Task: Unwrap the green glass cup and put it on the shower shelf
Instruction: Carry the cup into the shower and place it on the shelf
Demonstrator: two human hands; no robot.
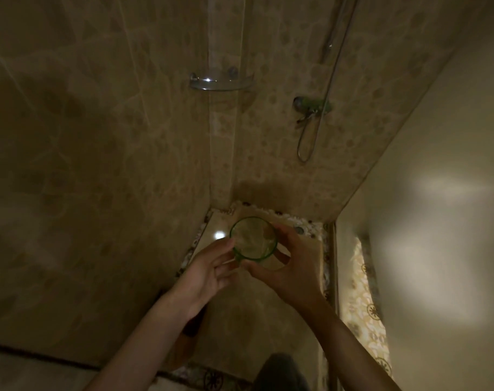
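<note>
A green glass cup [252, 238] is held upright in front of me, its round rim facing the camera, with no wrapping visible on it. My right hand [282, 266] grips it from the right and below, thumb and fingers around its wall. My left hand [209, 270] touches the cup's left side with loosely spread fingers. A glass corner shower shelf [220, 81] with a metal rail is fixed high in the corner of the tiled walls, far above the cup, and nothing stands on it.
A shower mixer tap [312, 105] with a looping hose [306, 148] hangs on the right wall. Pebble trim edges the shower floor [293, 221]. A glass partition [409, 221] stands at the right. The light is dim.
</note>
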